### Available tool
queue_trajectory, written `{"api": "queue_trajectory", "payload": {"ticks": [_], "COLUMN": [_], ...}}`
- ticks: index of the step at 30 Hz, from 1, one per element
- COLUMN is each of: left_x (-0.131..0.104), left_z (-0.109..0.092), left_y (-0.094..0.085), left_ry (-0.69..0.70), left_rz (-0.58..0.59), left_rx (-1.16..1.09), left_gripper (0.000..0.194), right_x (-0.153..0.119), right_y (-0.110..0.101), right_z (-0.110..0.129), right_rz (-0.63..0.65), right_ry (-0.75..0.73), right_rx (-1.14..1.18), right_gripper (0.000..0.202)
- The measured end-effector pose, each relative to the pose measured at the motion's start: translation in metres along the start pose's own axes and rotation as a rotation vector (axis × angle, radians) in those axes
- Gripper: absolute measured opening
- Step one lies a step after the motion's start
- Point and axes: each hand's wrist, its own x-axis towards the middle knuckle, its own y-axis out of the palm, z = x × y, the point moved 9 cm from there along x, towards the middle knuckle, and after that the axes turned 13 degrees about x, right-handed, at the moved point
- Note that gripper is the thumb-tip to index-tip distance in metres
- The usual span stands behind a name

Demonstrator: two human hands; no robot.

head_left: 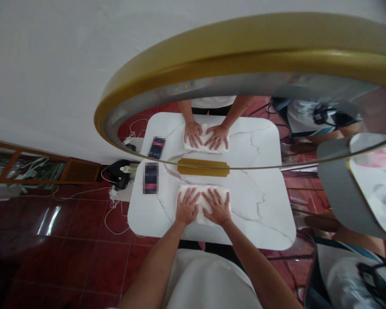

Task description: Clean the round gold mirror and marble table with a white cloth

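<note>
Both hands lie flat with fingers spread: the left hand (187, 207) and the right hand (218, 207) press side by side upon a folded white cloth (201, 219), which is under them on the table (260, 219). Around the hands, the largest thing is a plain pale wall (45, 77), ahead and to the left. Below the table, the floor (73, 253) is of dark red shiny tiles, with light reflected far to the left of the hands. Just ahead of them leans over a big round mirror (254, 150) with a gold frame (212, 51); it repeats the hands, the cloth and the table. The table has a white top with grey veins and rounded corners. Far left of the hands stands a low wooden cabinet (80, 171). Between the hands and the mirror lies a gold plate (210, 169). Ahead and left of the left hand, a dark rectangular object (151, 178) is covered by coarse squares, so its detail cannot be read. White cords (114, 194) gather beyond the table's left edge. The mirror and a second table (382, 184), to the right, are cut off by the border. The palms hide much of the cloth.
</note>
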Motion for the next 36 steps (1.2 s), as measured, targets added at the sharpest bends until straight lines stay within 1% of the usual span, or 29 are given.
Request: {"api": "queue_trajectory", "payload": {"ticks": [10,17,24,30,36], "left_x": [0.032,0.047,0.048,0.046,0.042], "left_z": [0.01,0.014,0.014,0.013,0.013], "left_y": [0.0,-0.003,-0.002,-0.005,-0.005], "left_ry": [-0.018,-0.017,-0.019,-0.013,-0.013], "left_rz": [-0.015,-0.02,-0.017,-0.033,-0.046], "left_rx": [-0.015,-0.024,-0.029,-0.03,-0.037], "left_gripper": [0.06,0.06,0.06,0.06,0.06], "right_x": [0.029,0.041,0.042,0.04,0.036], "right_y": [0.0,0.001,0.002,0.003,0.004], "right_z": [-0.014,-0.02,-0.021,-0.019,-0.015], "right_rz": [0.026,0.044,0.035,0.023,0.031], "right_ry": [0.006,0.017,0.018,0.009,0.002], "right_rx": [-0.028,-0.041,-0.035,-0.062,-0.076], "right_gripper": [0.072,0.074,0.071,0.074,0.073]}}
